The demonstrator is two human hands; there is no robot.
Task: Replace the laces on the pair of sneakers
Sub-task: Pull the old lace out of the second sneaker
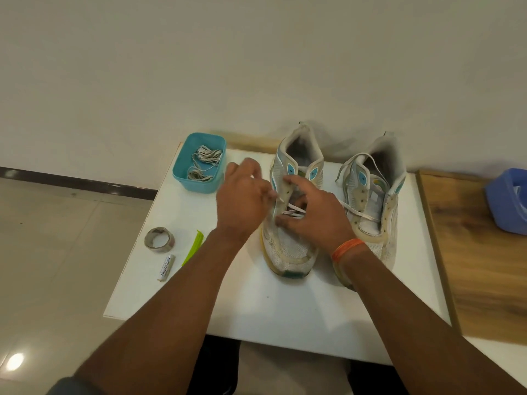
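Note:
Two worn white sneakers with teal accents stand on a white table (256, 303), toes toward me. The left sneaker (288, 252) has a white lace (293, 209) crossing only its lower eyelets. My left hand (242, 201) pinches one end of that lace at the shoe's left eyelet row. My right hand (316, 212) rests over the tongue with fingers curled on the shoe's upper edge. The right sneaker (376, 195) carries a loose white lace (359, 212) that trails over its collar.
A teal tub (182, 172) at the back left holds bundled grey laces (204, 161). A tape roll (159, 240), a small white tube (166, 267) and a green tool (194, 249) lie at the left. A blue container (504, 201) sits on a wooden surface (470, 266) at the right.

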